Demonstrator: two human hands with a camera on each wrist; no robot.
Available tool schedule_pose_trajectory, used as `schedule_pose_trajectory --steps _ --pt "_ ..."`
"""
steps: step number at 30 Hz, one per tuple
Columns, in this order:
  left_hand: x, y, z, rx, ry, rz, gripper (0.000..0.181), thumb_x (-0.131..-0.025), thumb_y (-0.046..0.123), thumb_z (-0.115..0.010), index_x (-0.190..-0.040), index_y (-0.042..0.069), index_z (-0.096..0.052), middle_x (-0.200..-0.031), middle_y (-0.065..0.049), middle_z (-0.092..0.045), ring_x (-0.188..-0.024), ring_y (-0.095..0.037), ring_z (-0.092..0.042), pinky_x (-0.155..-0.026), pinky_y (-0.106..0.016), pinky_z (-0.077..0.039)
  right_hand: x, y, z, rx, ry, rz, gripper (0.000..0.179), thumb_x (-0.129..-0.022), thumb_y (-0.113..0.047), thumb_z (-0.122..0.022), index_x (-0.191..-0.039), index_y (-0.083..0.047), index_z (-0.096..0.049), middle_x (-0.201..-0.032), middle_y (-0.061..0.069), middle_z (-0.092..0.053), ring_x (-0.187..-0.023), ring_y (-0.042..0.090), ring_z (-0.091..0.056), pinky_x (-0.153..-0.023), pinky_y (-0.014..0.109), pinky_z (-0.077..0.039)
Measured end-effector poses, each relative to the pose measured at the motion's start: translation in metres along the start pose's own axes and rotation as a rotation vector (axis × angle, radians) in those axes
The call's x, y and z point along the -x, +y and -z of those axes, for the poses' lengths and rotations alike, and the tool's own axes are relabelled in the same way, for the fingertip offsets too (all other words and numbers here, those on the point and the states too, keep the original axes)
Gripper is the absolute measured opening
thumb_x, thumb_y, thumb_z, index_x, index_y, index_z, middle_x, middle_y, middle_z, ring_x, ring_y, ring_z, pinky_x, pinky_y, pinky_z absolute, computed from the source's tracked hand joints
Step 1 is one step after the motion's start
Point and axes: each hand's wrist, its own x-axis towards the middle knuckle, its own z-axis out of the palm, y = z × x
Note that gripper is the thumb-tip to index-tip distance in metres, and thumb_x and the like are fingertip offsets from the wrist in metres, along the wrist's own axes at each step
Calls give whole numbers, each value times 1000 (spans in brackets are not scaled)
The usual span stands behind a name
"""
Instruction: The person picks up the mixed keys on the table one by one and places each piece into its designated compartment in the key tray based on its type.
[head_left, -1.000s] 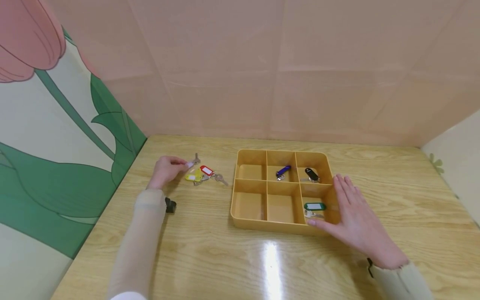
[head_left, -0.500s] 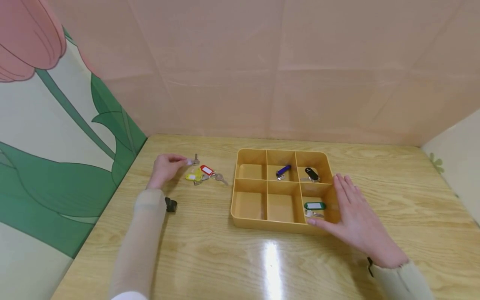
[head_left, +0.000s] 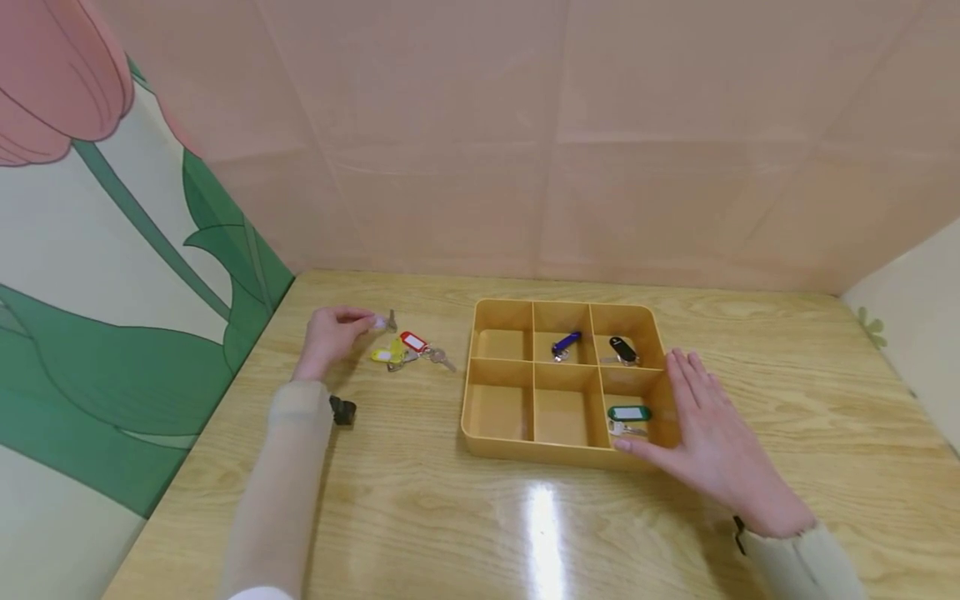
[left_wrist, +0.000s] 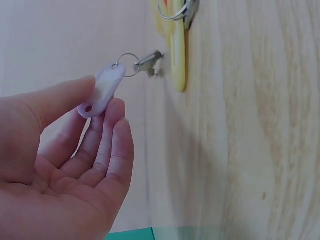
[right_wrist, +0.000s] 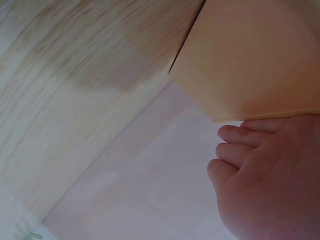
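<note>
the white tag [left_wrist: 103,87] has shifted slightly, pinched by my left hand [head_left: 330,336] near the yellow tag [head_left: 385,356] and red tag [head_left: 413,341]; my right hand [head_left: 712,442], straight-fingered, touches the tray [head_left: 540,452].

Pale beige sleeves [head_left: 281,492], black wrist pieces [head_left: 343,411]

Here's my right hand [right_wrist: 272,175], low on the right of the view, set against the rim of the tan box [right_wrist: 260,60] — fingers side by side, the uppermost right at the edge. The box's smooth wall fills the upper right corner. Over on the left there's the wood-grain table [right_wrist: 45,100], a soft shadow [right_wrist: 110,77] across it — and beyond, a pale pinkish wall [right_wrist: 145,175], with a little green leafy motif [right_wrist: 26,232] down in the bottom left corner.
</note>
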Motion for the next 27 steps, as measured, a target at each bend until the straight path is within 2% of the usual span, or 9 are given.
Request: schedule_pose_trajectory --steps 9,22,27 --pt "4 7 0 22 -1 0 29 -100 28 -70 -116 4 -73 -118 -14 -68 -105 -28 -62 -90 -40 -51 0 0 0 -6 -1 1 127 -82 -68 -73 -161 -1 0 -167 21 -4 -153 35 3 -122 48 1" --pt "11 21 2 38 9 -48 29 -100 27 -69 -118 4 -73 -116 -14 -69 -107 -28 -64 -93 -42 -51 0 -1 0 -7 -2 -2 127 -82 -67 -73 -161 -1 0 -167 21 -3 -153 34 4 -122 48 1" --pt "11 24 3 34 10 -46 30 -100 29 -69 -119 6 -73 -118 -12 -69 -108 -27 -62 -93 -42 -50 0 -1 1 -5 0 -2 127 -82 -68 -73 -161 -1 0 -167 21 -3 -153 34 4 -122 49 0"
